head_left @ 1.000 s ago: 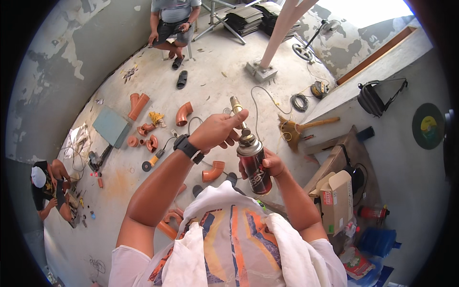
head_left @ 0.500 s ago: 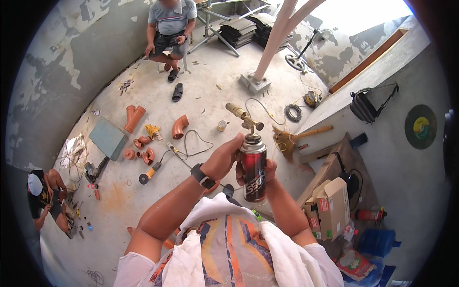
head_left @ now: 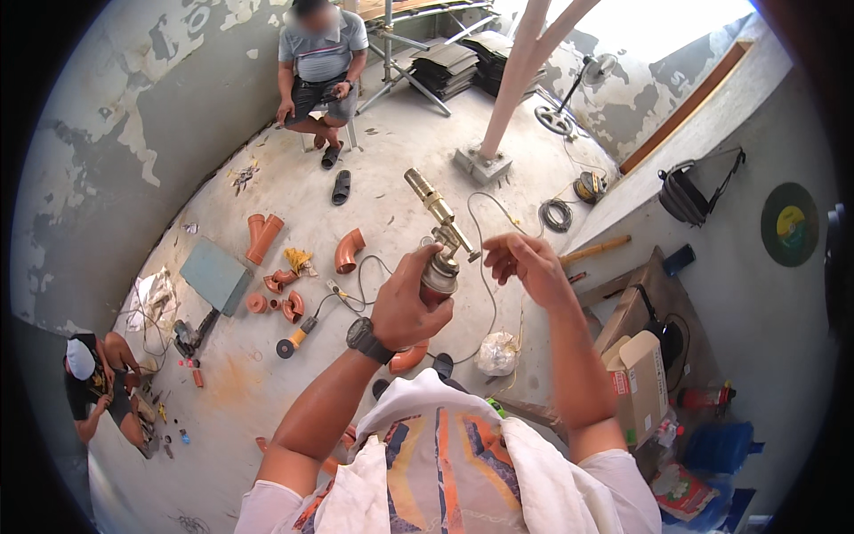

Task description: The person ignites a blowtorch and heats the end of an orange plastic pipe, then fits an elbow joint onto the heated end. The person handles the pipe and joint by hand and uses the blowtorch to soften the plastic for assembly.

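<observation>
My left hand (head_left: 409,307) is closed around a gas canister (head_left: 439,281), which is tilted and mostly hidden behind the fingers. A brass blowtorch head (head_left: 431,198) sits on top of the canister, its nozzle slanting up and to the left. To the right of the torch's valve knob (head_left: 473,256), my right hand (head_left: 532,267) is raised with its fingers loosely bent and apart. It appears to touch nothing. On the floor beyond lie an orange pipe elbow (head_left: 350,251) and an angle grinder (head_left: 295,338) with its cord.
A person (head_left: 322,67) sits at the back, and another person (head_left: 98,383) crouches at far left. More orange pipe fittings (head_left: 263,238) lie by a grey-blue box (head_left: 214,278). At right stand a cardboard box (head_left: 642,383) and a wooden bench (head_left: 689,303). A post (head_left: 510,98) rises behind.
My right hand has let go of the canister and moved right and up. My left hand now holds it alone, slightly further left, with the torch tilted.
</observation>
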`<state>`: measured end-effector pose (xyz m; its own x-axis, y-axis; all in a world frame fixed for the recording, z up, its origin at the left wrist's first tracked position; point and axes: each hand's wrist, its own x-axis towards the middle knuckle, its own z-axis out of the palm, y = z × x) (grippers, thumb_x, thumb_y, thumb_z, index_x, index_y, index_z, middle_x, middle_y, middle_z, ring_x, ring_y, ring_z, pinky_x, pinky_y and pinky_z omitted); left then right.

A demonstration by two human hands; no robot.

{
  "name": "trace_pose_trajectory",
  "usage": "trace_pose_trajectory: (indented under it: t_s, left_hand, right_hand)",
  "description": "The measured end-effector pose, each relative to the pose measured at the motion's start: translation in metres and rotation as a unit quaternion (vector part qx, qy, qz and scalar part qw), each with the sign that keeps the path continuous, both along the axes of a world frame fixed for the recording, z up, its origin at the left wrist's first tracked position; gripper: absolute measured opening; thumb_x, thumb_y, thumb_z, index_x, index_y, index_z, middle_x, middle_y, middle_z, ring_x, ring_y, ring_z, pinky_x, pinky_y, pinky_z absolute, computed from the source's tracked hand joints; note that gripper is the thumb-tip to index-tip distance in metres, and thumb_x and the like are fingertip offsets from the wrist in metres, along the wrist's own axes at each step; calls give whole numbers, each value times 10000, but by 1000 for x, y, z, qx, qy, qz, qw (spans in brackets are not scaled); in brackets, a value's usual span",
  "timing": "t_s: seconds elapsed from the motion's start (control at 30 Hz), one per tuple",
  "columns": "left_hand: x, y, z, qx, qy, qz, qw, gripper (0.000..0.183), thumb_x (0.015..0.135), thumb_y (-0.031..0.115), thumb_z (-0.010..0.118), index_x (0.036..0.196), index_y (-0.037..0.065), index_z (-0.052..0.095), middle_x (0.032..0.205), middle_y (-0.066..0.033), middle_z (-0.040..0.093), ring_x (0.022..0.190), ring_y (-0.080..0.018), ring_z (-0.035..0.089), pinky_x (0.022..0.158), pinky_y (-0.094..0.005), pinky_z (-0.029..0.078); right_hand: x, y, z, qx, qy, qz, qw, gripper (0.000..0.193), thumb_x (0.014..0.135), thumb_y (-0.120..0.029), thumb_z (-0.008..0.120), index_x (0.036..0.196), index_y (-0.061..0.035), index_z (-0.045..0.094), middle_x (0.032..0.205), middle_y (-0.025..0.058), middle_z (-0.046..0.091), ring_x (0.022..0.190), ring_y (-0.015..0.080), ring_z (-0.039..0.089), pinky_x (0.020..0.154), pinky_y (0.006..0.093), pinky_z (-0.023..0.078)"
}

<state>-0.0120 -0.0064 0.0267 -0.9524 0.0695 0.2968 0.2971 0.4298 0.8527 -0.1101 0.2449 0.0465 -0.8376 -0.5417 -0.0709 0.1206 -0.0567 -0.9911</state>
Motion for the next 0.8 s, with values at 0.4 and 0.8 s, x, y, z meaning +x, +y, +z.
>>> trace_pose_trajectory:
  t_s: [0.4, 0.8]
  left_hand:
    - [18, -4, -13, -169, 24, -13, 985, 647, 742, 236, 833, 1319, 86, 584, 1076, -156, 664, 872, -348, 712, 739, -431, 587]
    - [38, -4, -16, -176, -49, -18, 983, 646, 770, 307, 835, 1331, 87, 603, 1050, -146, 660, 859, -342, 720, 718, -432, 587]
  right_hand:
    - [9, -54, 34, 358, 26, 134, 924, 314, 840, -286, 844, 838, 13, 747, 690, 58, 682, 631, 108, 637, 590, 278, 497]
    - [34, -53, 6, 271, -41, 110, 955, 243, 869, -215, 848, 907, 13, 770, 727, 43, 703, 659, 99, 657, 613, 269, 528]
